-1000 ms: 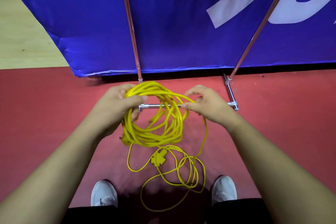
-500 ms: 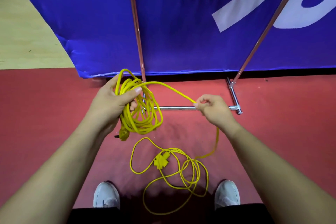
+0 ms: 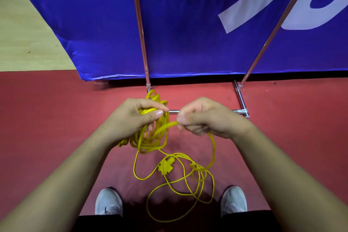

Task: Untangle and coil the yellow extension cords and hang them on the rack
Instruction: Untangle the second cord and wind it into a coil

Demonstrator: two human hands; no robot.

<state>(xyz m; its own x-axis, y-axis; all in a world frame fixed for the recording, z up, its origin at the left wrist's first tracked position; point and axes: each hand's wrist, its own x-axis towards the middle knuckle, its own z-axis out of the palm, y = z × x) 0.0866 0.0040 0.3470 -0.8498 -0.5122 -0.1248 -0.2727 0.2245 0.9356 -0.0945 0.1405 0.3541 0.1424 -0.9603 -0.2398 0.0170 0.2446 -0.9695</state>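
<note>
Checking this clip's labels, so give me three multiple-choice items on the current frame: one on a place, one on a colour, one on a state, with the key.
1. Where is the yellow plastic socket block?
A. On the red floor, among loose cord loops
B. On a table
C. In a box

2. What colour is the fabric banner behind the thin metal rack?
A. Green
B. Blue with white lettering
C. Black

3. What is the left hand doing?
A. Lying flat on the floor
B. Hanging empty
C. Gripping the coiled bundle of yellow extension cord

Key:
1 A: the block lies on the floor amid slack loops.
2 B: blue cloth fills the background.
3 C: its fingers and thumb curl round the coil, while the right hand pinches a loose strand.
</note>
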